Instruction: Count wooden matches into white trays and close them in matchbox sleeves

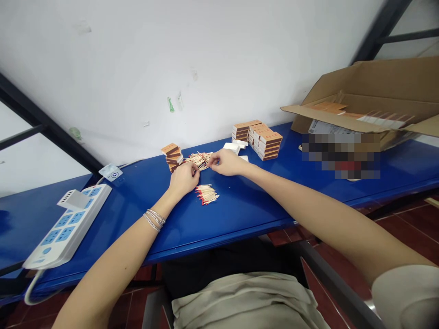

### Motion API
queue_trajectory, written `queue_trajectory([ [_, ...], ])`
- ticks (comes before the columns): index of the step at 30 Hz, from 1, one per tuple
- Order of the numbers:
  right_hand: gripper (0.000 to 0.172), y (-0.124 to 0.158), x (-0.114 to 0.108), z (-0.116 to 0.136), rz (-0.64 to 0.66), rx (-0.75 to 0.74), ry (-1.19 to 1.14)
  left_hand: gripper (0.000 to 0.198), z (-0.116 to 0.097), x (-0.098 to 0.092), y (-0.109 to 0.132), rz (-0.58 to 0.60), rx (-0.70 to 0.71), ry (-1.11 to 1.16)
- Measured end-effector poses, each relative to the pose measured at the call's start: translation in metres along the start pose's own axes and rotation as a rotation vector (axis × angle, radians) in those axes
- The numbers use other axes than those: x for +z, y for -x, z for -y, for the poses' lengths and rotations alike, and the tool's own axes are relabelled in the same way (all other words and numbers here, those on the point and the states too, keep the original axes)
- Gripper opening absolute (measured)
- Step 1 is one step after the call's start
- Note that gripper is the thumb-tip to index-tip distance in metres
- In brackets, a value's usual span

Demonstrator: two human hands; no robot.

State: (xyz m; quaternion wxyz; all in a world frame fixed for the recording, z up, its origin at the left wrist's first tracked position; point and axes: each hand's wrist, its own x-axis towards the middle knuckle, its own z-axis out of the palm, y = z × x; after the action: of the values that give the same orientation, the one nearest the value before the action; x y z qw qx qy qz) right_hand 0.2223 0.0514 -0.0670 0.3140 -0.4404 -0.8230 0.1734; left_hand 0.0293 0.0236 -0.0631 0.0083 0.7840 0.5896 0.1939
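Observation:
A heap of loose matches [199, 159] lies on the blue table between my two hands. My left hand [184, 177] is at the heap's near left edge, its fingers bent together; what they hold is too small to make out. My right hand [224, 162] pinches at the right side of the heap, its fingertips on matches. Nearer to me, a smaller bunch of red-tipped matches [207, 194] lies on the tabletop. Stacked orange matchboxes [172, 156] stand just behind my left hand. White inner trays [232, 147] lie behind my right hand.
More matchboxes [264, 140] are stacked at the back right. An open cardboard box [384, 87] stands at the far right beside a blurred patch. On the left lie a white power strip [70, 228] and a small card [110, 172]. A white wall rises behind the table [240, 210].

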Motion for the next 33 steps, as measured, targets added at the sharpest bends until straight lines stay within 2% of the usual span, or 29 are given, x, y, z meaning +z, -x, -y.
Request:
queue_trajectory([
  [7,0.015,0.001,0.002,0.003,-0.012,0.069,0.017,0.008,0.006,0.003,-0.001,-0.075,-0.003,0.157],
  [12,0.012,0.004,0.003,0.014,0.011,0.198,-0.19,0.013,0.002,0.001,0.001,-0.121,0.021,0.303],
  [15,0.016,0.006,0.004,0.019,-0.014,0.276,-0.308,0.016,0.0,-0.001,0.004,-0.073,0.044,0.355],
  [18,0.018,0.005,0.004,0.019,-0.013,0.273,-0.342,0.017,0.002,-0.004,0.007,0.031,0.089,0.395],
  [21,0.016,0.004,0.004,0.015,-0.031,0.209,-0.253,0.017,0.005,-0.007,0.008,0.146,0.129,0.443],
  [24,0.012,0.003,0.003,0.009,-0.06,0.125,-0.057,0.018,0.008,-0.013,0.008,0.27,0.154,0.46],
  [27,0.013,0.004,-0.001,0.006,-0.005,0.122,0.172,0.022,0.01,-0.017,0.007,0.373,0.167,0.455],
  [30,0.015,0.004,-0.005,0.006,0.07,0.143,0.303,0.027,0.013,-0.017,0.004,0.367,0.143,0.452],
  [33,0.015,0.005,-0.007,0.008,0.115,0.168,0.334,0.029,0.014,-0.016,0.004,0.353,0.121,0.451],
])
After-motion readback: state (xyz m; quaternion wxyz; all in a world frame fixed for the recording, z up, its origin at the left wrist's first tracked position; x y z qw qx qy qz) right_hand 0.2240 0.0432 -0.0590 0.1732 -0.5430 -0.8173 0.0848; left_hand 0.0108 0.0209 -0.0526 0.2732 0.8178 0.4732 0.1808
